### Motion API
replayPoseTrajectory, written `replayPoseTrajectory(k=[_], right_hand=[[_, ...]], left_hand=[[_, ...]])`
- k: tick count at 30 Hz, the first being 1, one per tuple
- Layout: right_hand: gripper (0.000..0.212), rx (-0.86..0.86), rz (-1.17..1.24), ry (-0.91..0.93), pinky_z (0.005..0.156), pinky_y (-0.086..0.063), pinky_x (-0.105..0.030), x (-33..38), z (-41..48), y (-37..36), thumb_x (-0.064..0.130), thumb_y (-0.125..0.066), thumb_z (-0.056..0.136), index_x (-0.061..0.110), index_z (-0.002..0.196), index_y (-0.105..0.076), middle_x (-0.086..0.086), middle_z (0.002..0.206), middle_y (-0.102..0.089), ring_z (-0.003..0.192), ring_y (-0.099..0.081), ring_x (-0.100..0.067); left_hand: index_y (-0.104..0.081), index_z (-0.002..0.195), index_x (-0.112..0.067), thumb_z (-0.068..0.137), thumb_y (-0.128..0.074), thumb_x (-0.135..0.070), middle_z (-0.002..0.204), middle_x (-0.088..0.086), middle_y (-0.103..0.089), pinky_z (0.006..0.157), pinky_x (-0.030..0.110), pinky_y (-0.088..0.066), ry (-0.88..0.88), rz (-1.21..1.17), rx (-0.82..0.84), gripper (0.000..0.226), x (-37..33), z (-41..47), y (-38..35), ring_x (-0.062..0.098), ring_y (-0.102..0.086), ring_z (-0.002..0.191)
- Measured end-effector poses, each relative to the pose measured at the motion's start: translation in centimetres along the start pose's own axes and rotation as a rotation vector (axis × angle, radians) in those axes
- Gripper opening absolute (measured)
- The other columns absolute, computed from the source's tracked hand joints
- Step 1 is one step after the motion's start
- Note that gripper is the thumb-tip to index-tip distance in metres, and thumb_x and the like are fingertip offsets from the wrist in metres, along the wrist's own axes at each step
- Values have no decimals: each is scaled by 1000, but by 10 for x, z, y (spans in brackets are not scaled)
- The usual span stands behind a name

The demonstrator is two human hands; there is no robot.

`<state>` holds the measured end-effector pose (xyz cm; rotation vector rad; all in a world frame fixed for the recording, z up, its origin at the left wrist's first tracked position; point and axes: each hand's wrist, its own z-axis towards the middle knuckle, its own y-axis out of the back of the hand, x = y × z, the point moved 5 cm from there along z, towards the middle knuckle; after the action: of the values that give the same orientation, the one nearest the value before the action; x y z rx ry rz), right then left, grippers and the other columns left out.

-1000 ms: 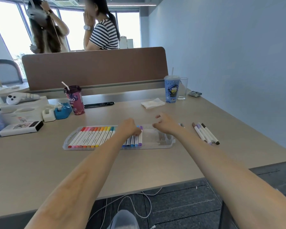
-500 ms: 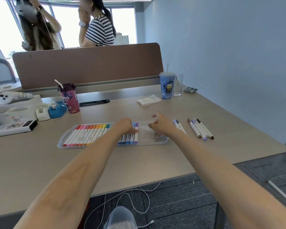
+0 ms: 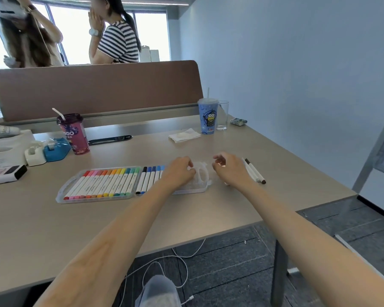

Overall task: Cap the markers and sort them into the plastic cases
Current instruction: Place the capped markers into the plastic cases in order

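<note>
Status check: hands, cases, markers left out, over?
Left hand on right case handle end; right hand curled beside it, holds unclear. Left case looks full, right case part-filled. Loose markers on table right of hands.

Left hand (image 3: 179,171) hides part of the clear case (image 3: 200,189); grip of right hand (image 3: 230,171) unclear.

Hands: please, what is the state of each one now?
Left hand: fingers curled on the clear plastic marker case, holding it.
Right hand: fingers curled; contents cannot be told.
</note>
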<state>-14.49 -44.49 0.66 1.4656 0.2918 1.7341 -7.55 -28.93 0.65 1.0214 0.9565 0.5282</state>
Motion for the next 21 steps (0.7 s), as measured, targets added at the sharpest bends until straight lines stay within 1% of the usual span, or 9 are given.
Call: replayPoseTrajectory(k=[2,4,6,9,11,12,15,18,21], right_hand=[[24,-36,-28,-52,68,-44,-22,-19,-4,19,25,-57,91,19,113,-65,2,107,-65,89,-58,-11],[23,-73,-125,-71,73,-39,-23,-37,-8,38,23,-56,90,18,110,-66,0,109,-68,87,-54,-10],[19,-101,-183,-90,73,-37,-23,-49,-11,54,27,-55,92,18,106,-66,-1,106,-68,83,-56,-13],[27,-62,-224,-160,65,-37,-24,-57,-13,68,37,-50,96,16,103,-65,0,81,-67,64,-60,-14],[36,-21,-294,-177,56,-39,-25,-57,-10,70,40,-46,96,11,94,-67,-2,64,-67,59,-62,-13],[37,-13,-320,-173,55,-40,-24,-57,-9,71,39,-45,96,10,93,-68,-4,63,-68,59,-62,-13],[34,-31,-268,-172,67,-49,-28,-57,-8,73,40,-48,95,12,93,-68,-8,77,-72,67,-67,-18],[30,-58,-242,-163,80,-50,-33,-59,-8,77,36,-53,93,12,102,-69,-8,97,-72,93,-65,-25],[29,-43,-214,-178,86,-50,-33,-66,-8,80,31,-54,91,16,112,-67,-4,111,-69,103,-62,-23]], left_hand=[[-61,111,-11,90,-54,-22,118,10,-60,94,36,-44,-21,-21,12,25,-20,5,-9,26,-53,110],[-63,110,-11,90,-54,-21,116,11,-62,93,34,-45,-49,-27,15,25,-39,11,-17,26,-54,109],[-65,103,-11,89,-52,-21,110,12,-65,88,34,-47,-57,-41,11,21,-53,17,-25,28,-57,104],[-63,94,-9,91,-50,-21,102,13,-65,76,31,-44,-44,-21,18,18,-66,23,-32,30,-58,98],[-63,94,-6,92,-50,-22,100,14,-65,75,31,-43,-30,22,40,20,-70,26,-34,30,-59,96],[-63,95,-6,91,-51,-22,100,14,-65,74,32,-43,-24,40,53,20,-71,27,-35,30,-59,96],[-62,96,-8,91,-53,-28,100,11,-64,68,29,-39,-5,103,80,22,-72,33,-36,27,-58,91],[-58,97,-11,90,-55,-32,99,9,-61,68,27,-37,10,173,119,22,-75,39,-39,22,-53,85],[-58,100,-12,88,-57,-31,104,8,-61,71,28,-38,30,227,164,23,-82,44,-40,22,-54,88]])
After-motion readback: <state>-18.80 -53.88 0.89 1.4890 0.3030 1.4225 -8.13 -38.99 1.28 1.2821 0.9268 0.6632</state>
